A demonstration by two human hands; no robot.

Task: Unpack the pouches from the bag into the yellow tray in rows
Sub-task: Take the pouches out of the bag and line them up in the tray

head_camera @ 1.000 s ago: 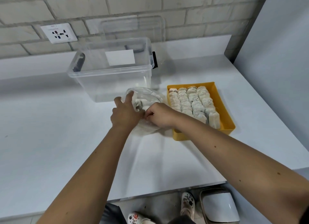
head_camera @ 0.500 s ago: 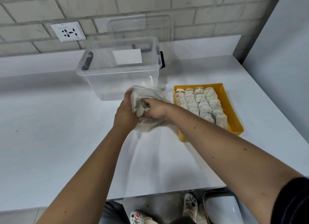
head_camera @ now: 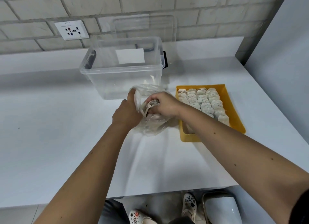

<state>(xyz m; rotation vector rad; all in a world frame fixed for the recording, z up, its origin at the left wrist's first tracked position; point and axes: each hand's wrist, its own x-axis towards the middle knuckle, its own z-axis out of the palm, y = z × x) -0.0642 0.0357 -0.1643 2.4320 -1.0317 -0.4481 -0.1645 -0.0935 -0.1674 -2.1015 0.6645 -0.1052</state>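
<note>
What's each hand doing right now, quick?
Left hand: grips the bag by its edge.
Right hand: in the bag, gripping pouches.

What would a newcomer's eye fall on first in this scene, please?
The yellow tray at right, holding neat rows of pale pouches, stands out against the white table. In the centre, the left hand grips the clear bag while the right hand reaches in, fingers curled round more pouches. A clear bin stands behind.

Bag [head_camera: 151, 125] left of tray [head_camera: 234, 113]; bin [head_camera: 122, 76] behind bag.
</note>
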